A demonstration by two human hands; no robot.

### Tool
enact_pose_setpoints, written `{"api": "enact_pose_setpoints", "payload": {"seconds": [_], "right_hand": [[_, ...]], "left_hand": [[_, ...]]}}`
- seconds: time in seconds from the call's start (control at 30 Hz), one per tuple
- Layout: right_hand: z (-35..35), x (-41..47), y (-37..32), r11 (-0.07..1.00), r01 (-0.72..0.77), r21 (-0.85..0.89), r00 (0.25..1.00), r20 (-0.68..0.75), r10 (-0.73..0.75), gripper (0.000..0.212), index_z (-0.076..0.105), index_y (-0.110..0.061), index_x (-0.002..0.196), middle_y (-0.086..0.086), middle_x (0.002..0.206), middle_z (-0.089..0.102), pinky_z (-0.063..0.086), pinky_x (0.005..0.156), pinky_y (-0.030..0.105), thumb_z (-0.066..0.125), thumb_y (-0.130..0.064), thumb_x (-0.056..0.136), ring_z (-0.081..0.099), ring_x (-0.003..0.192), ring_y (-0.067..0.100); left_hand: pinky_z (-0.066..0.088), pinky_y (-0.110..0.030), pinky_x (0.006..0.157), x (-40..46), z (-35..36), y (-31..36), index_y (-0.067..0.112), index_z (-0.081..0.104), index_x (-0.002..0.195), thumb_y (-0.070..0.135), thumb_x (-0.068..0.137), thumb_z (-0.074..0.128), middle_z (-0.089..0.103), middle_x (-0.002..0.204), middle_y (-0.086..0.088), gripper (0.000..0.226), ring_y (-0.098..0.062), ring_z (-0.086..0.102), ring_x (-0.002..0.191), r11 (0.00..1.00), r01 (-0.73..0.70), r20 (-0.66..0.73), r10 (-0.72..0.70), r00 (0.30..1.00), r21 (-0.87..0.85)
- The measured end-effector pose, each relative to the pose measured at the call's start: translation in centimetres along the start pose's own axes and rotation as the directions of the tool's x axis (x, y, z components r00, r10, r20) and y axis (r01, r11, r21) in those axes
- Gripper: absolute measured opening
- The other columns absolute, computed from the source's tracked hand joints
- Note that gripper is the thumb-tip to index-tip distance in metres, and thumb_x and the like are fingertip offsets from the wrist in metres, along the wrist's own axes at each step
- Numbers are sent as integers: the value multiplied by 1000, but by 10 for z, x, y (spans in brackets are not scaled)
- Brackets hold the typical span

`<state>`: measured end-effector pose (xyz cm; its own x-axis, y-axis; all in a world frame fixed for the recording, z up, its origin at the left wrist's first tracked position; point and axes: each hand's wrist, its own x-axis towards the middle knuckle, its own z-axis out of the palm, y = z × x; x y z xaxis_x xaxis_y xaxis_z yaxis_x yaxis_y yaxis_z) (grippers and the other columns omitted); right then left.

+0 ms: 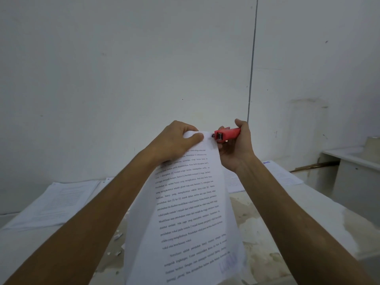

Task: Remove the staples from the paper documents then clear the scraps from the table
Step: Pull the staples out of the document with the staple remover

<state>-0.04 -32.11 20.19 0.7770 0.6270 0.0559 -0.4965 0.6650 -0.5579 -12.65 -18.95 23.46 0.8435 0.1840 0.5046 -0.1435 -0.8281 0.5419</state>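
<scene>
I hold a printed paper document up in front of me, above the table. My left hand pinches its top edge, thumb on the front of the sheet. My right hand grips a red stapler, whose metal tip sits right at the document's top right corner. A small dark staple shows at that corner between paper and tool. Small white paper scraps lie on the table below, left of the hanging sheets.
Other printed documents lie flat on the table: a stack at the left and sheets at the back right. A white wall stands close behind. A white bench or shelf is at the right.
</scene>
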Motion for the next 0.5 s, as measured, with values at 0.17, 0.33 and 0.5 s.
{"api": "enact_pose_setpoints", "payload": {"seconds": [0.17,0.33,0.5], "right_hand": [[-2,-1,-13,958,211,-192,975,109,-193,22,57,-13,82,2,73,57,51,66,32,65,-33,81,61,69,21],[-7,-10,-10,351,512,-784,847,394,-357,15,62,-22,94,-4,78,60,51,59,23,70,-24,82,55,62,6],[-16,-17,9,-106,647,-755,670,629,-394,12,66,-23,93,-14,83,67,51,64,12,74,-26,84,61,76,4]], "left_hand": [[46,-20,62,1,-1,-7,28,70,86,40,92,55,68,83,15,21,-2,63,76,996,27,-72,-20,997,85],[49,-23,64,4,2,-11,25,70,84,40,91,56,68,82,11,22,-6,62,74,993,41,-129,-26,991,115],[47,-21,63,4,5,-13,26,69,82,42,90,57,68,84,13,21,-4,62,78,995,46,-135,-34,990,90]]}}
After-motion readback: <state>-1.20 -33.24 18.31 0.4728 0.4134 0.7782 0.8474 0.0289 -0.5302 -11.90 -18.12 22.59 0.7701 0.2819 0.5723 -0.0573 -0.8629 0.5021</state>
